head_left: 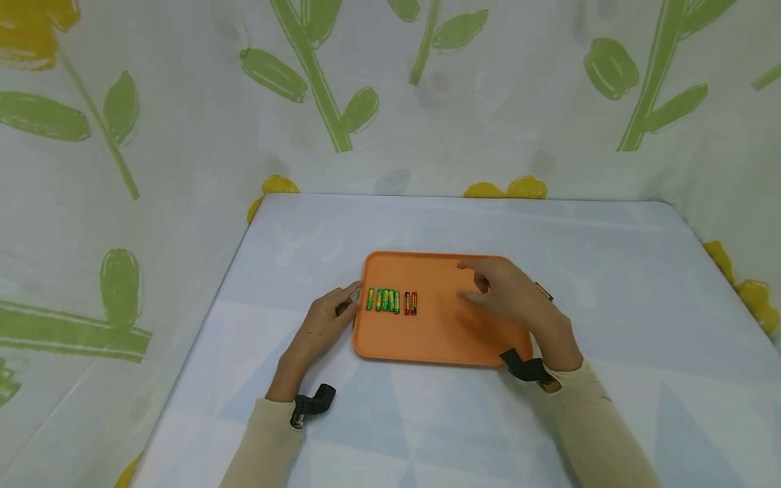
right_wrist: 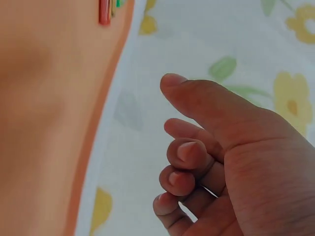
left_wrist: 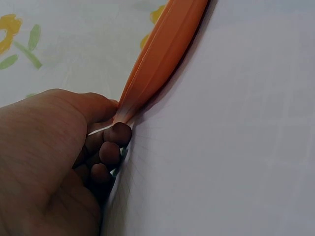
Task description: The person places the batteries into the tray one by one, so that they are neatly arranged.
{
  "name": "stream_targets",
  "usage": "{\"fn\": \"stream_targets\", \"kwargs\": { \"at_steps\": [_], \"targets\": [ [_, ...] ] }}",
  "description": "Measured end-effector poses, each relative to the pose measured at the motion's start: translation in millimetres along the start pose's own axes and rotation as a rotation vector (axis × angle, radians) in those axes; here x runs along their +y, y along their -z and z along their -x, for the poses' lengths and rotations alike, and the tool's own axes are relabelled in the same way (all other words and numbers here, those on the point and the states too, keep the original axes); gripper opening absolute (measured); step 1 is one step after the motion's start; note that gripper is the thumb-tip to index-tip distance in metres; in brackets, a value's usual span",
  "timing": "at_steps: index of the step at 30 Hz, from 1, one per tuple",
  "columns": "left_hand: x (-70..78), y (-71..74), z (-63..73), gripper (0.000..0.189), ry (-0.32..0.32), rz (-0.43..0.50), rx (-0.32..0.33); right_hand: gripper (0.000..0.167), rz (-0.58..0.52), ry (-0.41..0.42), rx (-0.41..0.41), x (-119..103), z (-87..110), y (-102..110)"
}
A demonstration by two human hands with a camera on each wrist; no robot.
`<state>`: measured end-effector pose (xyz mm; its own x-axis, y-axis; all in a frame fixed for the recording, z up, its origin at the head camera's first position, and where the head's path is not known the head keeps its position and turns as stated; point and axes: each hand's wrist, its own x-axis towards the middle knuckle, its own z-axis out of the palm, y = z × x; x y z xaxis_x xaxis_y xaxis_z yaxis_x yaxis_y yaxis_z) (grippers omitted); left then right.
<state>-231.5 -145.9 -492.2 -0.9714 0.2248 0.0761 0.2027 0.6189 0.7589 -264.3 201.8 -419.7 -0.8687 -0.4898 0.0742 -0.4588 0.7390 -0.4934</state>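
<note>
- Lots of open room on the tray (head_left: 436, 339) near the front edge.
- Batteries (head_left: 391, 300) in a row on the left part.
- Left hand (head_left: 325, 324) blocking the left rim.
- Right hand (head_left: 511, 295) above the right part.

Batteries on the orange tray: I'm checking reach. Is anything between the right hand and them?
Nothing visible: only bare orange plastic tray lies between the right hand and the row of small green and red batteries.
</note>
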Motion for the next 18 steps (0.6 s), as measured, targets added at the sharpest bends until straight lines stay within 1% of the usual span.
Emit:
{"fn": "stream_targets", "kwargs": {
  "at_steps": [2, 5, 9, 14, 18],
  "targets": [
    [-0.9, -0.4, -0.2, 0.045, -0.002, 0.006, -0.001, 0.045, 0.017, 0.001, 0.014, 10.6, 4.9, 9.4],
    [-1.5, -0.3, -0.1, 0.045, -0.012, 0.013, -0.003, 0.042, 0.025, -0.050, 0.007, 23.8, 12.4, 21.6],
    [-2.3, -0.7, -0.2, 0.046, -0.023, 0.017, 0.003, 0.040, 0.020, -0.098, -0.033, 37.5, 19.7, 34.2],
    [-2.7, -1.0, -0.6, 0.045, -0.021, 0.025, 0.008, 0.042, 0.020, -0.140, -0.073, 52.4, 26.3, 43.4],
    [-3.6, -0.6, -0.3, 0.046, -0.014, 0.022, -0.004, 0.043, -0.020, -0.199, -0.144, 63.0, 33.3, 46.9]
  ]
}}
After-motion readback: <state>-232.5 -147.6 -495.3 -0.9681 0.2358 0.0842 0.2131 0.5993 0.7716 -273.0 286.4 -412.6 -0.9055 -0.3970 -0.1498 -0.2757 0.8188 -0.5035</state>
